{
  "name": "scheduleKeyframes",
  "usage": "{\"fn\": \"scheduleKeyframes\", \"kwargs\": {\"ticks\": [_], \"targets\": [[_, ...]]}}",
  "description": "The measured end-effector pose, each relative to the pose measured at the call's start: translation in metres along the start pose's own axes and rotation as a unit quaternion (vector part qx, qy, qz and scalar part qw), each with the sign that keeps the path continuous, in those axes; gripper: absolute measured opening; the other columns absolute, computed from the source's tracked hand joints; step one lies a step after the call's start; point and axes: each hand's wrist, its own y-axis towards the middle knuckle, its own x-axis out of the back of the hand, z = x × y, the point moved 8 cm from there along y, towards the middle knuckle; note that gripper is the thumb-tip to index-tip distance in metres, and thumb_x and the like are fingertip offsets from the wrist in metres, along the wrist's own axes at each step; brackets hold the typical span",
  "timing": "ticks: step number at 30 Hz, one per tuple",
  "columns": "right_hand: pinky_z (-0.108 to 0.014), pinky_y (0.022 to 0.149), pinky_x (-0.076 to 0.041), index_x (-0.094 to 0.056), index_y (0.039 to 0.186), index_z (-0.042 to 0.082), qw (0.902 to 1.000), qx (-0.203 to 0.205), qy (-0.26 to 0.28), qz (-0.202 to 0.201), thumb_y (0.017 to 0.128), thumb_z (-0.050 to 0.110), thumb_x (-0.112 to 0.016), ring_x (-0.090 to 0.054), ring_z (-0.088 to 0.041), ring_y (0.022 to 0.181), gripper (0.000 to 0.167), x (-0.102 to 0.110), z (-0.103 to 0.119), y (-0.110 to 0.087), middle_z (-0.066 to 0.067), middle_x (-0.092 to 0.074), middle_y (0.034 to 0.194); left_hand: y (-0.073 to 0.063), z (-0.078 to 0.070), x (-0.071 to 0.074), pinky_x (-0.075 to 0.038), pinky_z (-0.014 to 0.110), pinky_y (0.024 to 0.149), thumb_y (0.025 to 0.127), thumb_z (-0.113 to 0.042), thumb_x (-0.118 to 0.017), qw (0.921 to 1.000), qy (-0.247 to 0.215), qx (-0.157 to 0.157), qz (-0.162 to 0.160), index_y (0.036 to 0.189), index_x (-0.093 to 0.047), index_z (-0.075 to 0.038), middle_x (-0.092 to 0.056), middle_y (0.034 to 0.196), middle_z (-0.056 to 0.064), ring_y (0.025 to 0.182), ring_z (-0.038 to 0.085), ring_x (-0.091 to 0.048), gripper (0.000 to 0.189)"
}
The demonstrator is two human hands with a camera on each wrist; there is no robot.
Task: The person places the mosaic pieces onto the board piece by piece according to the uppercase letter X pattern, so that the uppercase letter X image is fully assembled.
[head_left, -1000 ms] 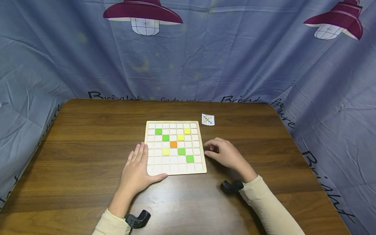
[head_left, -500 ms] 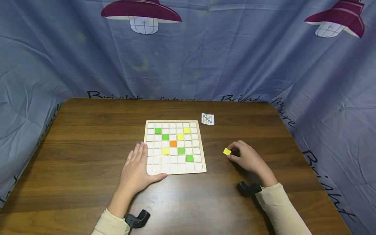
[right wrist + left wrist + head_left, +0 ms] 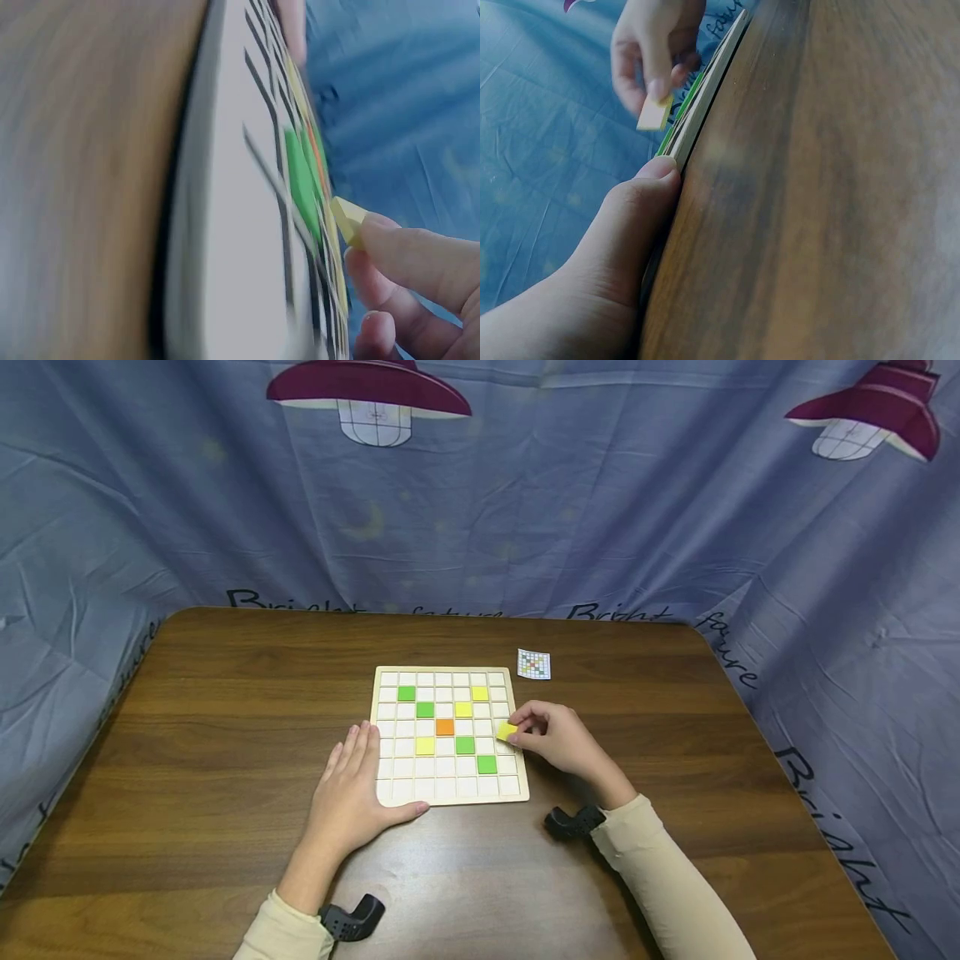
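Note:
A pale wooden grid board (image 3: 442,789) lies on the table with green, yellow and orange square tiles in some of its cells. My left hand (image 3: 347,797) rests along the board's left side, fingers straight, with the thumb at the near edge. Between thumb and fingertips, my right hand (image 3: 566,743) pinches a yellow tile (image 3: 506,731) over the board's right columns. From the left wrist, that tile (image 3: 655,114) shows tilted above the board's surface. The right wrist view has the tile (image 3: 348,220) close over the board, near a green tile (image 3: 301,180).
A small printed card (image 3: 534,664) with a coloured grid lies past the board's far right corner. The brown wooden table (image 3: 247,710) reaches back to a blue curtain (image 3: 510,510) that surrounds it. A black wrist strap device (image 3: 573,822) sits on each forearm.
My right hand first moved right, away from the board, and appeared there with a yellow tile. It has since come back left, over the board's right side. The left hand stayed put.

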Motion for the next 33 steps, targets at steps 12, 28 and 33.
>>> {"fn": "scheduleKeyframes", "kwargs": {"ticks": [12,28,33], "targets": [[-0.019,0.059,-0.045,-0.073,0.093,0.017,0.9929,0.079,0.005,0.088,0.085,0.019,-0.079,-0.055,-0.006,0.067,0.010,-0.083,0.075,0.022,0.009,-0.069,0.080,0.001,-0.002,0.000,-0.016,0.050,0.126,0.065,-0.083,-0.067,0.9999,0.009,-0.002,0.005,0.156,-0.018,0.006,-0.017,0.164,0.024,0.154,0.036,-0.015,0.136],[-0.025,0.086,-0.050,-0.076,0.092,0.018,0.9709,0.160,-0.145,0.103,0.086,0.027,-0.079,-0.059,-0.008,0.093,0.011,-0.116,0.107,0.023,0.009,-0.068,0.093,0.001,-0.001,-0.003,-0.015,0.051,0.125,0.066,-0.087,-0.062,0.9999,0.007,-0.009,0.005,0.156,-0.016,0.005,-0.017,0.164,0.023,0.154,0.036,-0.015,0.136],[-0.024,0.086,-0.048,-0.080,0.099,0.019,0.9631,0.180,-0.172,0.103,0.089,0.027,-0.075,-0.058,-0.008,0.093,0.013,-0.114,0.109,0.017,0.010,-0.067,0.092,0.000,-0.001,-0.003,-0.015,0.050,0.126,0.066,-0.088,-0.061,0.9999,0.006,-0.006,0.010,0.157,-0.015,0.004,-0.015,0.165,0.022,0.154,0.035,-0.014,0.137]]}}
